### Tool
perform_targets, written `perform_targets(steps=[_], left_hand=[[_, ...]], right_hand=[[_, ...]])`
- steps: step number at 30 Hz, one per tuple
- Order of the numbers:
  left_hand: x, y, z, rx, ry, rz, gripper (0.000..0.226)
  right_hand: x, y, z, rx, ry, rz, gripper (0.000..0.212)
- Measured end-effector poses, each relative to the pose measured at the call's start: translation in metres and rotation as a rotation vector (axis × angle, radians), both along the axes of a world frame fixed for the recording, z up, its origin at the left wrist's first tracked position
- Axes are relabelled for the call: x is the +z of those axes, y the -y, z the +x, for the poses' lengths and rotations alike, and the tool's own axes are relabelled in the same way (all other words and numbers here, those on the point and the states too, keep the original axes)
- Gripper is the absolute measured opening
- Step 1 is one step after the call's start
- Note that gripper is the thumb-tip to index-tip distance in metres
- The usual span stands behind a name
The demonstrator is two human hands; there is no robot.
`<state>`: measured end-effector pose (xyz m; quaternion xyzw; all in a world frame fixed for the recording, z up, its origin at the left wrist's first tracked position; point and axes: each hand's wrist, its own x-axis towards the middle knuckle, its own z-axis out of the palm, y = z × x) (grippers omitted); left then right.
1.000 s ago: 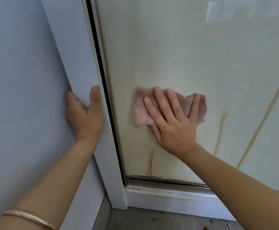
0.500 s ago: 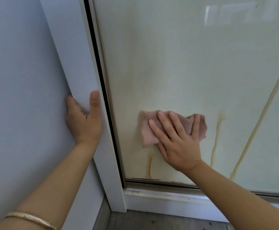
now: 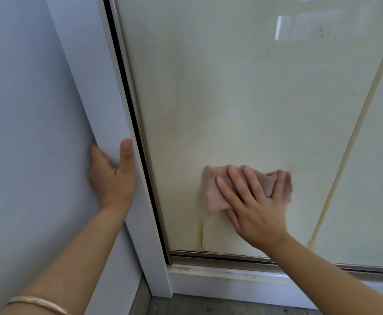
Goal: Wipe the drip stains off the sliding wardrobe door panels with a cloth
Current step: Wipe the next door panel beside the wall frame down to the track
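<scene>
A glossy cream sliding door panel [image 3: 242, 98] fills the middle and right of the head view. My right hand [image 3: 254, 205] presses a pink cloth [image 3: 215, 196] flat against the panel's lower part, fingers straight and spread. A short brown drip stain [image 3: 201, 235] runs down just below the cloth's left edge to the bottom rail. A long yellowish streak [image 3: 336, 178] slants down the panel on the right. My left hand [image 3: 112, 178] holds the edge of the white frame post [image 3: 90, 87], thumb on its front face.
A metal bottom track [image 3: 220, 258] and a scuffed white base board [image 3: 231, 283] run under the door. A pale wall [image 3: 26, 133] stands at the left. Grey wood floor [image 3: 197, 308] shows at the bottom. A gold bangle [image 3: 38, 302] sits on my left wrist.
My right hand has slid the cloth down the panel, from mid-height toward the lower part near the short drip stain. The left hand has kept its hold on the frame post.
</scene>
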<state>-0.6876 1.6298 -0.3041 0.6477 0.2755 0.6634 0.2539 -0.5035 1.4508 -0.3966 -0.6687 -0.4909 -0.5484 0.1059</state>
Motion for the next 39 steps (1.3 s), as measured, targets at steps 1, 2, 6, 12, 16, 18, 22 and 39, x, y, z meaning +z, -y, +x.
perform_targets(steps=[1, 2, 6, 12, 16, 18, 22, 39], left_hand=[[0.000, 0.000, 0.000, 0.008, -0.004, -0.003, 0.052], [0.000, 0.000, 0.000, 0.015, -0.011, -0.005, 0.055], [-0.001, 0.000, 0.003, 0.024, -0.022, -0.030, 0.047], [0.000, 0.003, 0.001, 0.039, -0.037, -0.046, 0.057], [0.002, 0.004, 0.000, 0.065, -0.056, -0.061, 0.053], [0.001, 0.004, 0.001, 0.051, -0.055, -0.057, 0.047], [-0.001, 0.003, 0.005, 0.056, -0.031, -0.046, 0.043], [-0.019, 0.002, -0.001, -0.049, 0.038, -0.047, 0.069]], right_hand=[[-0.005, 0.009, 0.004, 0.002, 0.021, -0.044, 0.053], [0.000, 0.015, 0.009, 0.005, 0.036, -0.058, 0.051], [0.061, 0.013, 0.024, -0.027, 0.006, 0.167, 0.058], [-0.007, 0.022, 0.020, -0.012, -0.010, 0.008, 0.059], [-0.029, 0.041, 0.024, -0.024, 0.067, -0.125, 0.062], [0.005, 0.035, 0.028, 0.004, 0.075, -0.055, 0.060], [0.052, 0.010, 0.027, 0.005, 0.028, 0.158, 0.058], [-0.006, -0.016, 0.004, 0.044, 0.001, 0.114, 0.056]])
